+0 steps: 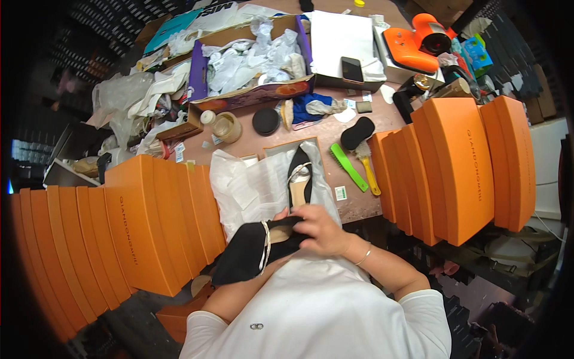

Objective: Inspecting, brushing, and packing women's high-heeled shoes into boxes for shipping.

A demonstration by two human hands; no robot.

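Observation:
A black flat shoe [242, 254] with a shiny silvery band lies across the front of my body, its toe end toward the lower left. My left hand [281, 214] supports it from beneath, mostly hidden by the shoe; only some fingers show past its far edge. Bent over the shoe's heel end and opening are the fingers of my right hand [323, 230], closed on its edge. Just beyond, a matching black pointed shoe [300, 173] with a jewelled strap and beige insole rests on white tissue paper [239, 191] in an open box [281, 148].
Orange shoe boxes stand in rows at left [143, 227] and right [457, 173]. A green brush [348, 167], a yellow-handled brush [368, 167] and a black sponge [357, 133] lie right of the box. Behind are a jar [226, 127], a purple carton [251, 93] of crumpled paper and a phone [352, 69].

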